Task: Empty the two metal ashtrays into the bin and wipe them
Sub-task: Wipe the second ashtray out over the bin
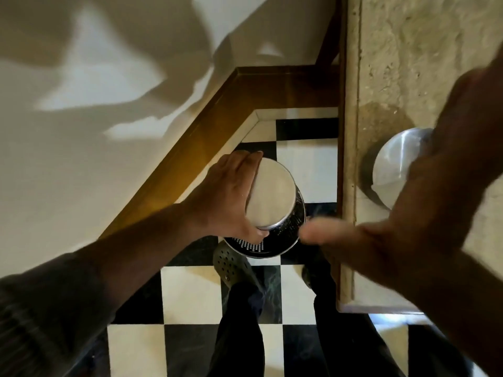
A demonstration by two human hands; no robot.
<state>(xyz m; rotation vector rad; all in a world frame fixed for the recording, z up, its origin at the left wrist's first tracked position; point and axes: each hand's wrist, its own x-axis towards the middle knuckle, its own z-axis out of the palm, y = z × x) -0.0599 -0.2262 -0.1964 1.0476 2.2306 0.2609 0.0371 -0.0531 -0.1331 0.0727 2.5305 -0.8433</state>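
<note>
Nearest, the right hand sweeps blurred across the stone counter, covering part of a second metal ashtray that stands there; whether it grips it I cannot tell. Lower down, the left hand clasps an upturned metal ashtray over the perforated bin on the checkered floor. The tilt looks off-centre, so ash could spill past the rim, and a hurried right hand could knock the counter ashtray off the edge.

Home hallway: checkered floor, wood skirting.
</note>
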